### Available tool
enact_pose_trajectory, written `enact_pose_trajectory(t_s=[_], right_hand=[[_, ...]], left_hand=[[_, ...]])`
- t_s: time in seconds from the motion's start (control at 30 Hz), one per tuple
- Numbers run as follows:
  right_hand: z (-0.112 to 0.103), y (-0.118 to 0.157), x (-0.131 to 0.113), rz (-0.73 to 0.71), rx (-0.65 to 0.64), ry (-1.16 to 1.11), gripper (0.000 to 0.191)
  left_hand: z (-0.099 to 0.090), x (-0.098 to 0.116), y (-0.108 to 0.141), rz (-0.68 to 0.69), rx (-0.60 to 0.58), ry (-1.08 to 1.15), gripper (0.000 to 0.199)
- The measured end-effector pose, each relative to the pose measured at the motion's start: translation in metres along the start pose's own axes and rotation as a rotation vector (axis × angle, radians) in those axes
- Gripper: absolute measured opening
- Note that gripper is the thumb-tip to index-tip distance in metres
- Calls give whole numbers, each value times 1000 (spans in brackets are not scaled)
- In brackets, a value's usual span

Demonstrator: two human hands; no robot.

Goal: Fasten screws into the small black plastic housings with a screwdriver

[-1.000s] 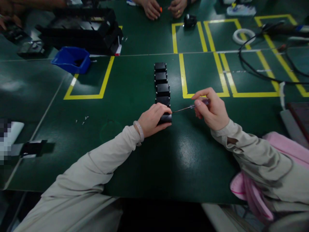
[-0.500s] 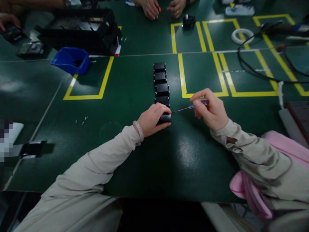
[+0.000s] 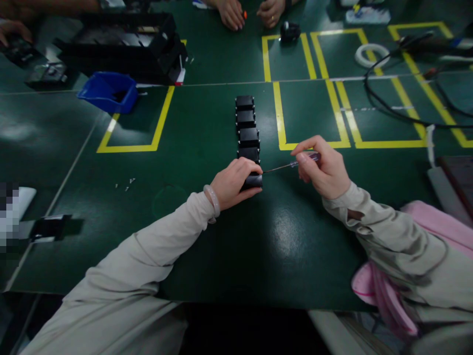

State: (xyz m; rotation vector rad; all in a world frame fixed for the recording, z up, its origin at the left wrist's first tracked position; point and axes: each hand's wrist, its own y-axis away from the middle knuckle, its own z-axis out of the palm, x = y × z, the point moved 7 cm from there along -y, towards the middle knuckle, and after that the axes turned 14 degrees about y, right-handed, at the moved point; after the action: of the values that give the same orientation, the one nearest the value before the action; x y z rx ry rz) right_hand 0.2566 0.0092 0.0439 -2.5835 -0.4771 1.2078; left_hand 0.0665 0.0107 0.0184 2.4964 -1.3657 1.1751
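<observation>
My left hand (image 3: 232, 185) grips a small black block (image 3: 253, 181) at the near end of a column of similar black blocks (image 3: 248, 134) with small metal screws at their sides. In my right hand (image 3: 325, 167) is a screwdriver (image 3: 306, 160) with a clear, purplish handle, held nearly level. Its thin shaft points left, and the tip meets the right side of the gripped block, near my left fingertips. Several tiny screws (image 3: 129, 184) lie on the green table (image 3: 207, 256) to the left.
A blue bin (image 3: 127, 93) and a large black tray (image 3: 114, 59) stand at the back left. Another person's hands (image 3: 231, 14) rest across the table, near a black round part (image 3: 290, 31). White tape roll (image 3: 371, 55) and black cables lie right; pink cloth (image 3: 439, 222) lies by my right sleeve.
</observation>
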Motion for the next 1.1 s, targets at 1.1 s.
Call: enact_pose_trajectory(t_s=[1.1], right_hand=[[1,2,-3,-37,14,-55,16]], left_hand=[[0,2,-1,21,2,-9,31]])
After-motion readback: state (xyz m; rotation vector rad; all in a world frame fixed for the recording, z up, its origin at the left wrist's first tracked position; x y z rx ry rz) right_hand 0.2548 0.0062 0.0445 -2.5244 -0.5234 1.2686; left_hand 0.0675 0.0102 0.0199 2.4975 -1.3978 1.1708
